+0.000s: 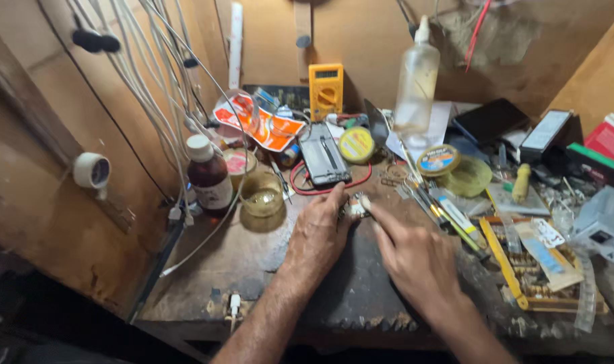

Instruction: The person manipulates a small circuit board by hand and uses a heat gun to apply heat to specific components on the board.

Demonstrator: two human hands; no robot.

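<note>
A person's two bare hands meet at the middle of a cluttered wooden counter point(253, 269). The left hand point(318, 232) and the right hand point(414, 259) both pinch a small whitish part point(355, 205) between their fingertips, holding it just above the counter surface; what the part is cannot be made out. Just beyond it lies a dark opened phone point(324, 160) ringed by a red wire point(300, 185). To the left stand a brown bottle point(209, 176) and a small glass jar point(262, 194). A yellow multimeter point(326, 89) and a tall clear squeeze bottle point(415, 84) stand at the back. Tweezers point(441, 214) lie just right of the hands.
</note>
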